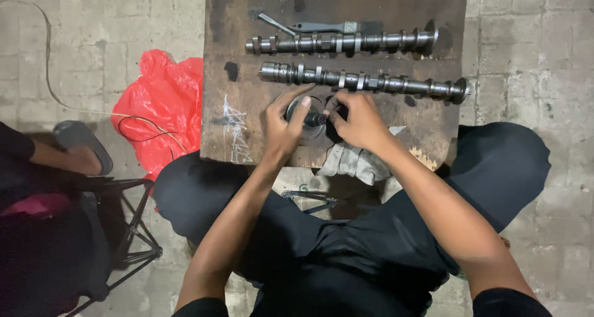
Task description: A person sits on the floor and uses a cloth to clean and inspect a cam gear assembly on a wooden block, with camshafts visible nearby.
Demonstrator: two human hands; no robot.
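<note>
Stained wooden board (235,131) on paving: near its front edge, left hand (283,129) & right hand (357,120) both grip a round metal part (311,120), probably a gear; two camshafts (362,82) lie behind.

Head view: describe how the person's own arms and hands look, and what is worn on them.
Both forearms are bare, as are the left hand and right hand: no gloves, watch or rings visible. Short black sleeves show only at the bottom edge, near the upper arms.

The worktop (235,125) is rough, stained, matt wood. Two camshafts (362,82) look like dull grey metal. A rag (356,162) is crumpled cloth; the red bag (164,100) is glossy plastic.
</note>
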